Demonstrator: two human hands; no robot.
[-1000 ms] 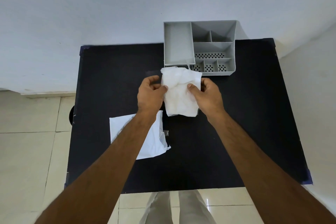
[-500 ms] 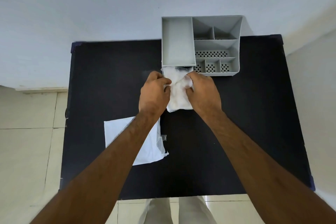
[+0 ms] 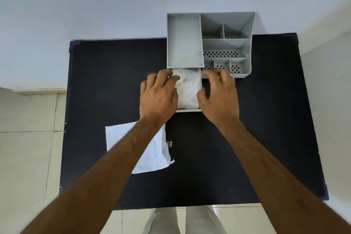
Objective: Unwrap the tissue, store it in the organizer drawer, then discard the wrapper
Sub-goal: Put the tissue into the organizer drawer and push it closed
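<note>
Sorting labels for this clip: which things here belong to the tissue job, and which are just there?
Job:
tissue, in the open drawer
organizer
wrapper, on the table
left hand
right hand

Just there:
table
wall
floor

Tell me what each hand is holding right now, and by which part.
Nothing is clearly held. The tissue lies in the pulled-out drawer; the left hand presses its left side, and the right hand is open beside it.
</note>
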